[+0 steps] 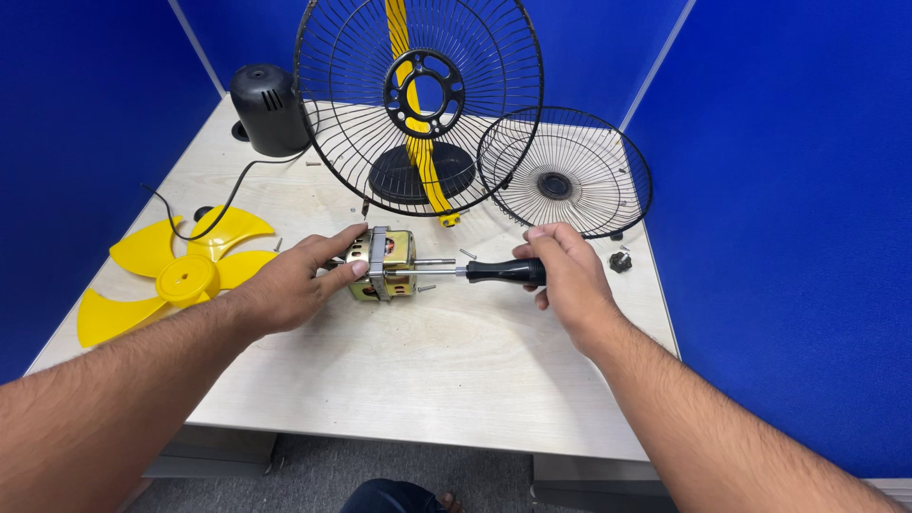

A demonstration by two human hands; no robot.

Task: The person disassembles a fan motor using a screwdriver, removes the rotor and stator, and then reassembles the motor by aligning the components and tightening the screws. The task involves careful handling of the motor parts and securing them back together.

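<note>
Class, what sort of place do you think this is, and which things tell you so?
Probably a partitioned workbench for fan repair: blue partitions around a pale table, with a motor, blade and grilles.

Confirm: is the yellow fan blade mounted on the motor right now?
No. The yellow fan blade lies flat on the table, left of the motor that the left hand steadies.

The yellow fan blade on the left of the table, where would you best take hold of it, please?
Probably by the round raised hub of the yellow fan blade, from above: it lies flat, the hub stands up, and its thin vanes sit flush against the table.
</note>
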